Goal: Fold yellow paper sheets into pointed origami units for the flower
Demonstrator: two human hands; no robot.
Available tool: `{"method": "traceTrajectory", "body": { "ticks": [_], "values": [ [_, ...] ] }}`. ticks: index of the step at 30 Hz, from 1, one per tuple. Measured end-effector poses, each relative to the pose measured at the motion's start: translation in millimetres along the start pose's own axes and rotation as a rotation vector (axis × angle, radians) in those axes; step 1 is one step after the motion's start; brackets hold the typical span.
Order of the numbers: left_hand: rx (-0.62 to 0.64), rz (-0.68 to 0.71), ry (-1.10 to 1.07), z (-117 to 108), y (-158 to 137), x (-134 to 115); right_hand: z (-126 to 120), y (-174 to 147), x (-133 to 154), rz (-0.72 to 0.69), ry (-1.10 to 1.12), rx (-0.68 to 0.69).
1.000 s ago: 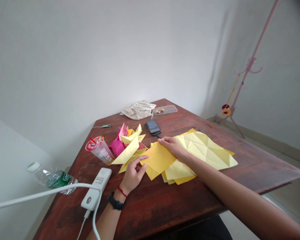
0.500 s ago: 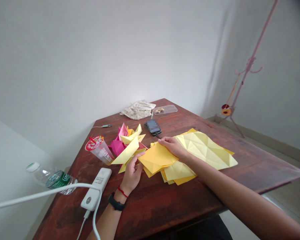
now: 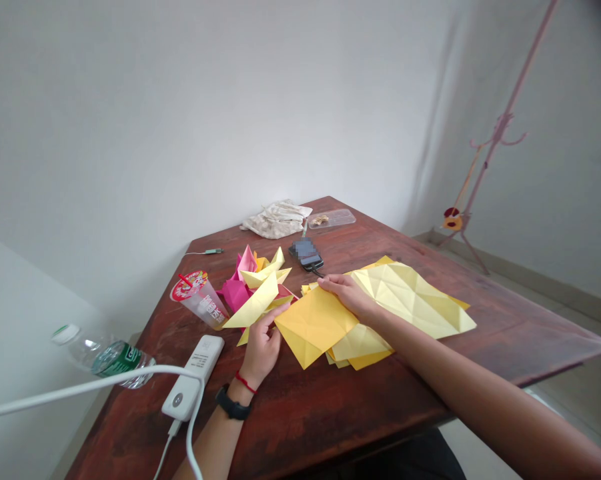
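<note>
A golden-yellow sheet of origami paper (image 3: 317, 327), folded and marked with creases, is held between my two hands above the table. My right hand (image 3: 347, 293) grips its upper right edge, thumb on top and the other fingers hidden underneath. At the left corner, my left hand (image 3: 263, 347) has the index finger stretched along the edge and the thumb close below, with the corner between them. Pale yellow creased paper (image 3: 415, 300) lies to the right, over darker yellow sheets. More folded yellow paper (image 3: 363, 343) sits partly under my right forearm.
Folded paper boats (image 3: 255, 303) and magenta pieces (image 3: 235, 293) cluster beside a plastic cup (image 3: 207, 303). Left stand a white power bank (image 3: 193, 377) with a cable and a tilted water bottle (image 3: 110, 357). A phone (image 3: 307, 253), cloth (image 3: 277, 220) and clear tray (image 3: 337, 219) lie behind.
The golden-yellow paper has turned so its near corner points further down toward me and more of its face shows. My left fingers have shifted slightly at its corner; my right hand has barely moved.
</note>
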State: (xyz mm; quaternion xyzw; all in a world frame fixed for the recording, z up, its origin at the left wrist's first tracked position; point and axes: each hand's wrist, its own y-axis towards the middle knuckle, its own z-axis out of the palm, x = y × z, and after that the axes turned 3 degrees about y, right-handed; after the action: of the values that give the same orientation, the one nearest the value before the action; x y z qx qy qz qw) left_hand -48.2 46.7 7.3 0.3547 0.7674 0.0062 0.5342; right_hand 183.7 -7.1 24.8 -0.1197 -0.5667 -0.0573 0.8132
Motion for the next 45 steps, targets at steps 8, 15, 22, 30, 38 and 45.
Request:
{"method": "traceTrajectory", "body": {
  "ticks": [8, 15, 22, 30, 38, 45],
  "values": [
    [-0.004, -0.04, -0.011, 0, 0, 2, 1, -3, 3, -0.035, -0.082, -0.028],
    [-0.027, -0.025, -0.034, 0, 0, 3, 3, -1, 3, -0.077, -0.03, -0.051],
    [-0.043, -0.03, -0.033, -1, 0, 2, -4, 9, -9, -0.175, -0.067, -0.038],
    [-0.037, -0.033, -0.023, -1, 0, -1, -5, 10, -10, -0.188, -0.083, -0.055],
    [-0.049, -0.041, -0.042, -1, -1, -3, -2, 5, -4, -0.139, -0.053, -0.094],
    [-0.059, -0.061, -0.071, -1, 0, -5, -2, 4, -3, -0.129, -0.074, -0.11]
  ]
}}
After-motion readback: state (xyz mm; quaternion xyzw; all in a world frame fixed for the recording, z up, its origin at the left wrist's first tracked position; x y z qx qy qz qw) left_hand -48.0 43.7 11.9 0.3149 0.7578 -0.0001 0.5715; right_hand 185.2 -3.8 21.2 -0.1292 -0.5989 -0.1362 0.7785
